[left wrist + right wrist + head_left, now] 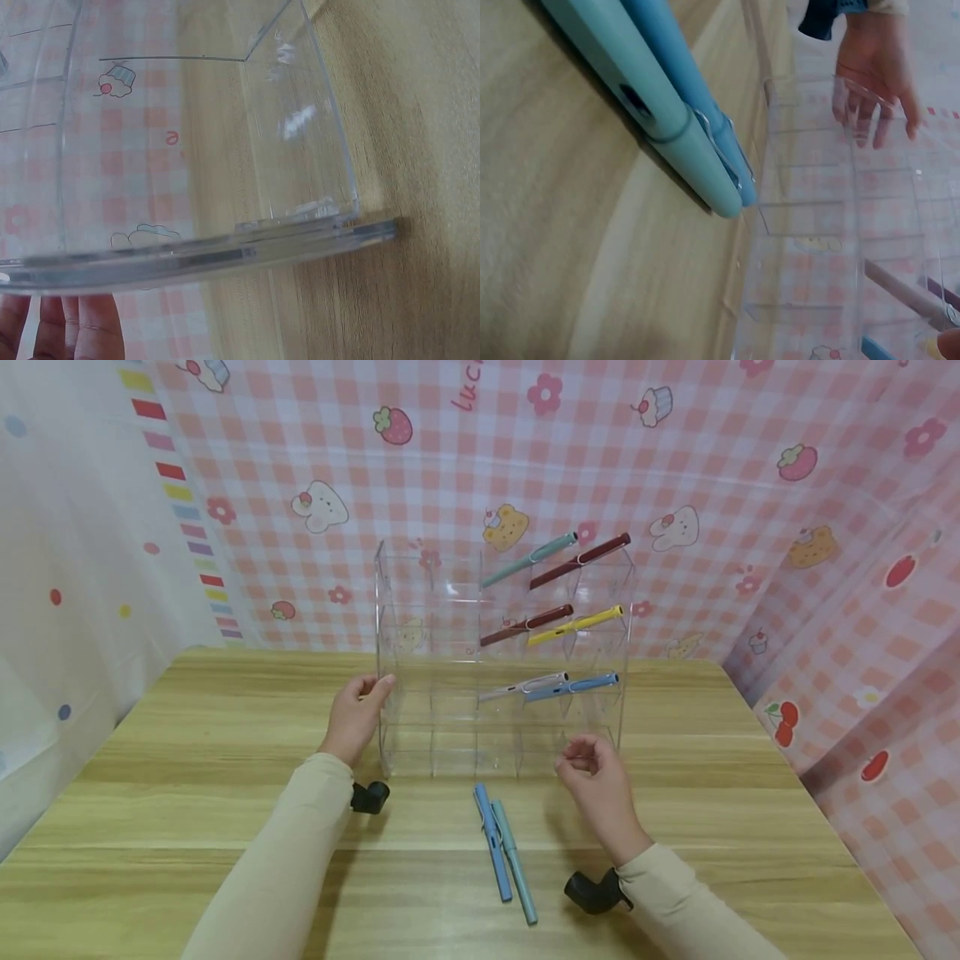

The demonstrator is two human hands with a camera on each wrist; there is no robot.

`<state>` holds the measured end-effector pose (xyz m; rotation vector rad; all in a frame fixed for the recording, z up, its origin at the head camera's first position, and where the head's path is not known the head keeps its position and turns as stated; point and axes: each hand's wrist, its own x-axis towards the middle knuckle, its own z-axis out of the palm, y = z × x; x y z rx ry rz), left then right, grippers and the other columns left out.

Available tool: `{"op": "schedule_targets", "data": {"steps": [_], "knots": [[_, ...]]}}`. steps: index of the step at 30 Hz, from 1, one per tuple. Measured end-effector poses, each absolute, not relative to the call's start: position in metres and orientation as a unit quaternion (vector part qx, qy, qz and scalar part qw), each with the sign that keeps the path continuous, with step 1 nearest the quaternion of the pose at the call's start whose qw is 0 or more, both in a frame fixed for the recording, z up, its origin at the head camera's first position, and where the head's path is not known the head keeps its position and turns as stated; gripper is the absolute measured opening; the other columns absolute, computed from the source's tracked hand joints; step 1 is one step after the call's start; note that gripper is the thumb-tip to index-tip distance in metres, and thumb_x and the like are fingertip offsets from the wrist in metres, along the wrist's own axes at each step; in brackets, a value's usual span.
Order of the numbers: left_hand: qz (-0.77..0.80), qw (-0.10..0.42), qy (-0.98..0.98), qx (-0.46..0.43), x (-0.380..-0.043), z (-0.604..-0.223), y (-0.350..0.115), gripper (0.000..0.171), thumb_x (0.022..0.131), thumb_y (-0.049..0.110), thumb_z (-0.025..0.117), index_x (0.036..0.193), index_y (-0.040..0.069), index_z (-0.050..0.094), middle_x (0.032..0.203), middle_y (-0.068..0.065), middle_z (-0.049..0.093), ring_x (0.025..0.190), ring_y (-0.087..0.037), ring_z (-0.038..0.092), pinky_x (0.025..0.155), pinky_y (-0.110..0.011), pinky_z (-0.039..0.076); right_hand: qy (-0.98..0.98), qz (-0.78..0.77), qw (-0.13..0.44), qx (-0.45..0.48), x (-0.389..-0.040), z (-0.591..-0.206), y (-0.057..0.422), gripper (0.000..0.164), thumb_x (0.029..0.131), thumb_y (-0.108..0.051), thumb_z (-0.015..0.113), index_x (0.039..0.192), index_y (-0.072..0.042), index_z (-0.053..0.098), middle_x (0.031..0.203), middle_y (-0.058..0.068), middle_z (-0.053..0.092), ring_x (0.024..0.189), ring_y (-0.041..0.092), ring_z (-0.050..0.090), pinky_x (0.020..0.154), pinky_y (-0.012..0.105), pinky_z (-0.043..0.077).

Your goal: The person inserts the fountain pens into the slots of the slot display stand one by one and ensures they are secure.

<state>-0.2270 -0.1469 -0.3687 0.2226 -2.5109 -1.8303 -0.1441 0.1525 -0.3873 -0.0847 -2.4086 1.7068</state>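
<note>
A clear acrylic pen rack (377,652) with rows of cells stands upright on the table. My left hand (355,718) is at its left side wall; in the left wrist view the fingers (97,330) lie outside that wall (187,264), fairly straight. Just before the lower right cells is my right hand (600,781), fingers loosely bent, nothing seen between thumb and forefinger. In front of the rack lie a blue capped pen (492,847) and a teal capped pen (517,864), side by side. They appear close up in the right wrist view, the teal pen (641,105) nearer.
Slanted pens fill cells on the rack's right half: teal (528,560) and maroon (581,562) on top, maroon (525,626) and yellow (576,625) below, then pale grey (521,687) and blue (572,687). A pink checked cloth (315,435) hangs behind.
</note>
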Motion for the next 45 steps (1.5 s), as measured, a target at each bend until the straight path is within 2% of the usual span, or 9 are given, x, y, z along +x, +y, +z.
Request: {"op": "schedule_targets", "data": {"steps": [7,11,20,28,35,41,45], "knots": [[-0.587,0.019,-0.806,0.072,-0.228,-0.37,-0.147,0.055,0.097,0.046,0.05,0.129,0.002,0.051,0.12,-0.016,0.052,0.108,-0.027,0.049,0.091,-0.039,0.041,-0.845,0.534,0.029,0.011,-0.142,-0.395,0.143,0.034,0.084,0.004,0.065,0.117,0.005,0.055,0.108,0.02,0.06,0.095,0.029,0.061,0.073,0.029,0.051],[-0.586,0.019,-0.806,0.073,-0.228,-0.37,-0.146,0.055,0.097,0.046,0.05,0.129,0.002,0.051,0.12,-0.016,0.052,0.109,-0.027,0.048,0.092,-0.04,0.041,-0.855,0.518,-0.015,0.023,-0.139,-0.4,0.137,0.038,0.083,0.002,0.067,0.119,0.004,0.056,0.106,0.017,0.06,0.094,0.028,0.062,0.072,0.034,0.053],[-0.584,0.016,-0.808,0.075,-0.225,-0.368,-0.146,0.056,0.097,0.047,0.05,0.13,0.002,0.051,0.121,-0.016,0.052,0.11,-0.027,0.048,0.093,-0.041,0.041,-0.878,0.47,-0.066,0.065,-0.135,-0.405,0.124,0.042,0.08,0.001,0.072,0.119,0.003,0.058,0.099,0.011,0.059,0.088,0.023,0.062,0.073,0.035,0.052],[-0.585,0.017,-0.808,0.074,-0.227,-0.371,-0.147,0.055,0.097,0.047,0.05,0.129,0.003,0.051,0.12,-0.016,0.052,0.109,-0.027,0.048,0.091,-0.04,0.041,-0.896,0.419,-0.112,0.098,-0.138,-0.408,0.12,0.048,0.079,-0.001,0.073,0.125,0.0,0.058,0.102,0.011,0.059,0.093,0.024,0.059,0.077,0.04,0.051],[-0.584,0.017,-0.808,0.073,-0.228,-0.372,-0.147,0.055,0.097,0.047,0.05,0.129,0.003,0.051,0.119,-0.015,0.053,0.108,-0.027,0.048,0.09,-0.039,0.041,-0.904,0.39,-0.134,0.11,-0.14,-0.406,0.116,0.053,0.077,-0.003,0.075,0.127,0.0,0.057,0.105,0.014,0.059,0.091,0.025,0.056,0.076,0.041,0.05],[-0.585,0.016,-0.807,0.071,-0.228,-0.372,-0.148,0.057,0.097,0.047,0.05,0.131,0.002,0.05,0.121,-0.016,0.052,0.109,-0.027,0.048,0.092,-0.04,0.041,-0.911,0.37,-0.134,0.125,-0.142,-0.409,0.112,0.05,0.076,-0.001,0.074,0.124,0.001,0.059,0.105,0.017,0.061,0.093,0.027,0.057,0.078,0.042,0.05],[-0.591,0.016,-0.803,0.071,-0.229,-0.372,-0.147,0.055,0.097,0.045,0.051,0.13,0.002,0.051,0.12,-0.016,0.052,0.108,-0.027,0.049,0.09,-0.039,0.042,-0.914,0.36,-0.131,0.135,-0.144,-0.408,0.111,0.048,0.075,0.0,0.074,0.121,0.003,0.06,0.1,0.016,0.062,0.088,0.025,0.057,0.074,0.039,0.051]]}}
